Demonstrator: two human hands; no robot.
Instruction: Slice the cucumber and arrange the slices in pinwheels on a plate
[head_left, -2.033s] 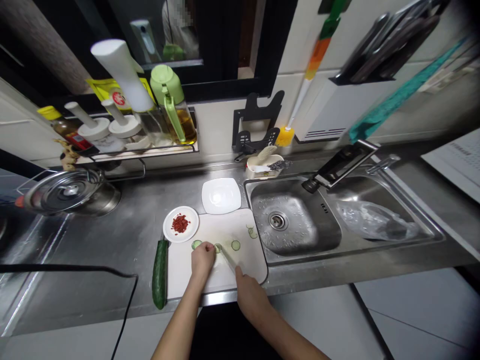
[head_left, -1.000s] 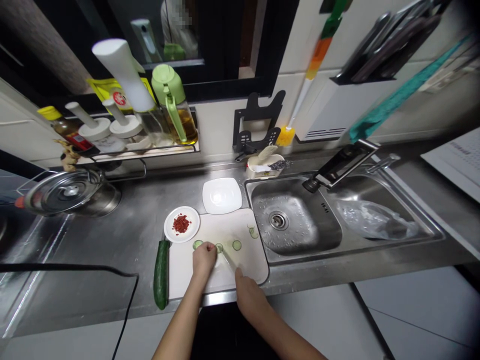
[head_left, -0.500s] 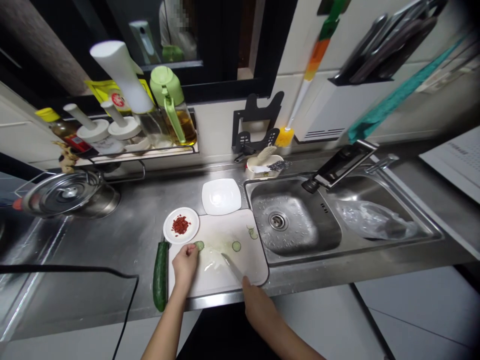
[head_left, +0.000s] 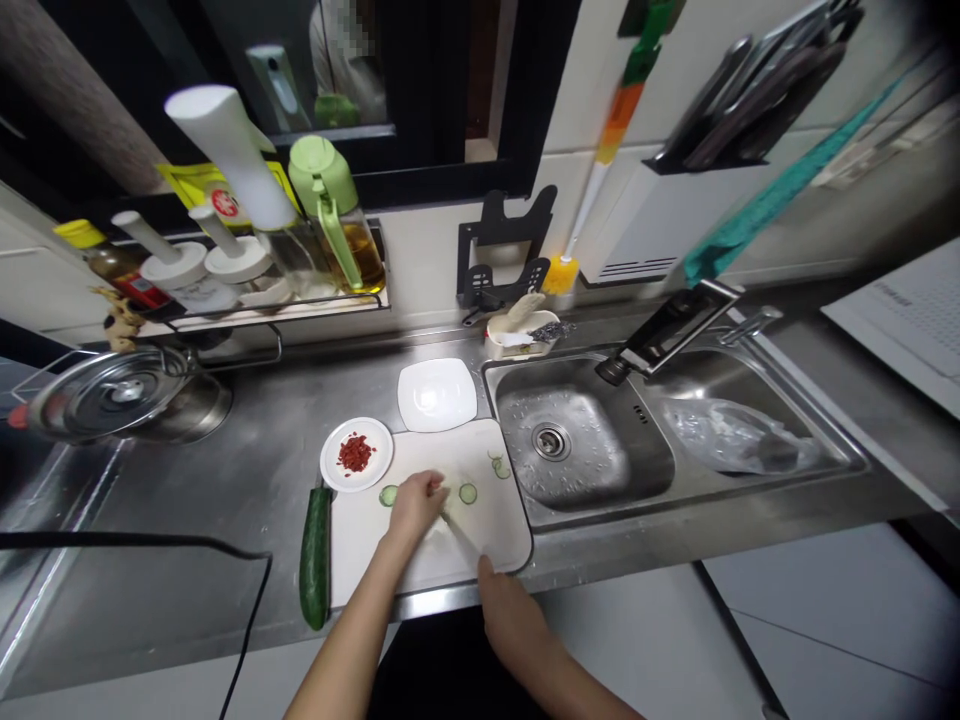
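My right hand [head_left: 511,610] grips a knife [head_left: 463,538] by its handle, with the blade slanting over the white cutting board [head_left: 358,560]. Near the blade tip, my left hand [head_left: 415,505] is over the board's middle, fingers bent together; whatever they hold is hidden. One cucumber slice [head_left: 388,496] lies left of that hand, another cucumber slice [head_left: 468,493] to its right. Thin green peel curls [head_left: 498,465] rest at the board's upper right. A long dark green cucumber [head_left: 315,565] lies along the board's left edge.
A small white plate [head_left: 328,472] of chopped red pieces [head_left: 355,454] and a square white dish [head_left: 437,395] adjoin the board's far side. To the right is a steel sink [head_left: 592,450] holding a plastic bag [head_left: 731,435]. A lidded pot [head_left: 187,405] stands at left; a black cable [head_left: 259,590] crosses the counter.
My left hand has moved right, from the left cucumber slice to the board's middle beside the knife tip. That slice stays on the board. The knife has hardly moved.
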